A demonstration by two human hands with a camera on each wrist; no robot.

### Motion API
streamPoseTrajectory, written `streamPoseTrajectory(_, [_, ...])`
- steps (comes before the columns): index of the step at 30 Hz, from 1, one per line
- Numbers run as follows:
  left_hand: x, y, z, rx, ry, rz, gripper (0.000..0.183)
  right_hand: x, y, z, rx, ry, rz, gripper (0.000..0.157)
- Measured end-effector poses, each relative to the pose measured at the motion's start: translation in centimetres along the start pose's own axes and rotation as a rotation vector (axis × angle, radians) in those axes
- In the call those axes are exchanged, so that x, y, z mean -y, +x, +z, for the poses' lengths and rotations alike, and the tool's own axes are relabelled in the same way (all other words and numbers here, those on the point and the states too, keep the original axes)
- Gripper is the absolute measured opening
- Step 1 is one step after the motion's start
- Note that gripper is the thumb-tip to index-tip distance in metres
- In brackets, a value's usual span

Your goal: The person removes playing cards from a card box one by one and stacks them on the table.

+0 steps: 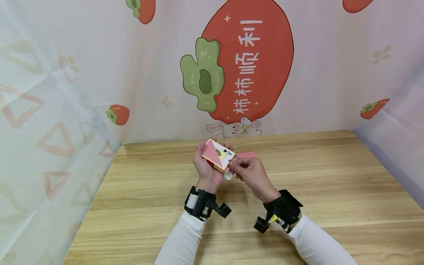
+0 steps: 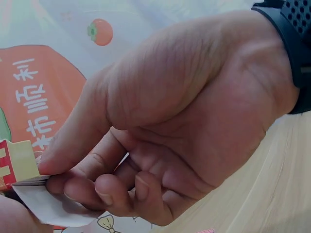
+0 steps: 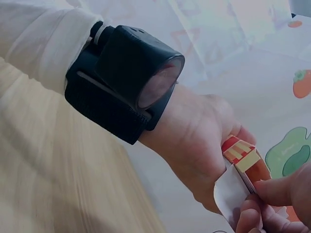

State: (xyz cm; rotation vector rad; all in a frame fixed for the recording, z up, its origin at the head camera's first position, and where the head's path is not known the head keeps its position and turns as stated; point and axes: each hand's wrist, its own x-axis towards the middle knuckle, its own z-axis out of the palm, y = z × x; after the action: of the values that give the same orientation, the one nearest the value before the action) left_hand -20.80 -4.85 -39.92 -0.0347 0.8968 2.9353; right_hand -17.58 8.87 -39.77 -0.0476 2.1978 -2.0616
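The left hand [image 1: 208, 172] grips the box [image 1: 212, 152]; the right hand [image 1: 254, 174] pinches the cards [image 2: 30, 182] at its mouth; best keep them square and clear of the flap [image 3: 227, 190].

Card box [image 1: 214, 151] partly behind right grip [image 1: 253, 172]

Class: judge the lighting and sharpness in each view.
Head: bright light, large backdrop lettering clear, the ace card readable; left wrist: right hand shaded against a paler backdrop; right wrist: backdrop washed pale near the top, soft shadow darkening the tabletop.
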Motion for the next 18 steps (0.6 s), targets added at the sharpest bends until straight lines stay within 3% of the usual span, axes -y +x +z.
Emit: streamPoseTrajectory(18, [0.3,0.5,-1.1,-0.111,-0.194,-0.104,0.045,0.0,0.3,-0.5,0.112,0.029,0.074,0.024])
